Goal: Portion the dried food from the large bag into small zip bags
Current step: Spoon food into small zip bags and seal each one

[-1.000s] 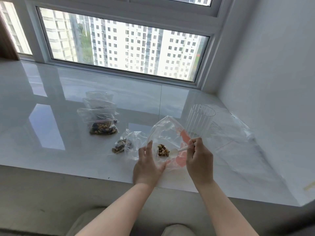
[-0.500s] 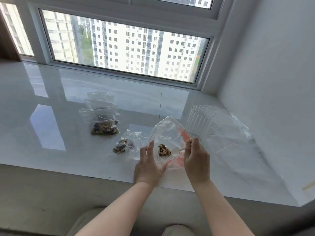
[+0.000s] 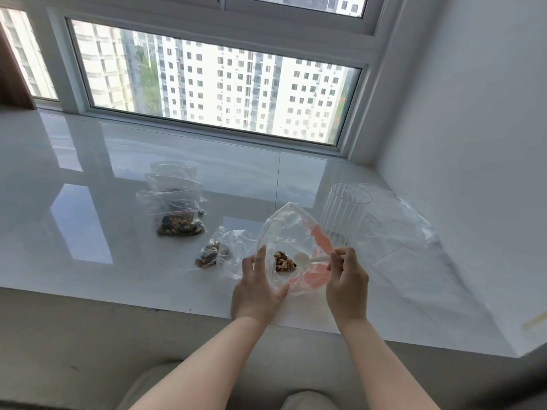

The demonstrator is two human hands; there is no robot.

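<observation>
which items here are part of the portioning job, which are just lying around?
In use:
- large bag with dried food, held open by left hand
- white scoop, pinched by right hand
- filled small bags
- small bag, partly filled

Lying about:
- clear ribbed cup
- flat plastic sheet

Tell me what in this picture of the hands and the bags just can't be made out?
All in the head view:
- Left hand: its palm side faces away, so how it holds the large bag is hidden.
- Spoon: the handle end vanishes inside the right hand.
- Stacked small bags: they overlap, so their count and the rear ones' contents are unclear.
- Dried food: too small to identify.
</observation>
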